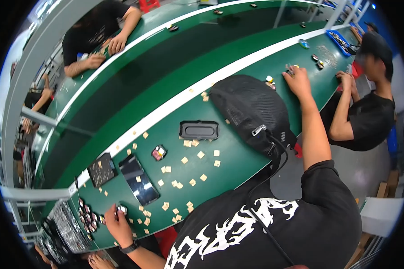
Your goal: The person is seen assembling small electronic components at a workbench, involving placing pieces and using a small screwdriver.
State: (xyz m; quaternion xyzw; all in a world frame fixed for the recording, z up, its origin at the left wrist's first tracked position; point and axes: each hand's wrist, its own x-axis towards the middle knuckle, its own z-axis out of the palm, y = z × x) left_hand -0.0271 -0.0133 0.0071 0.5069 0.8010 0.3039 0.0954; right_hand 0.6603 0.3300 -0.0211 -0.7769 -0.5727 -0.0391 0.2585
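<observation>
**Small parts in hand at the green table**

Head view: the left hand (116,222), near left on the table (238,85), has its fingers pinched around a small shiny part (121,209). The far right hand (297,80) rests on tiny parts (291,70); its grip cannot be told. Steady, fingertip-light handling looks wise. Tan squares (184,160) lie scattered between.

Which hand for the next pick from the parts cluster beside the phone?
Left, likely. Left hand, holding a small part, sits beside the parts cluster; right hand is stretched far along the bench.
</observation>
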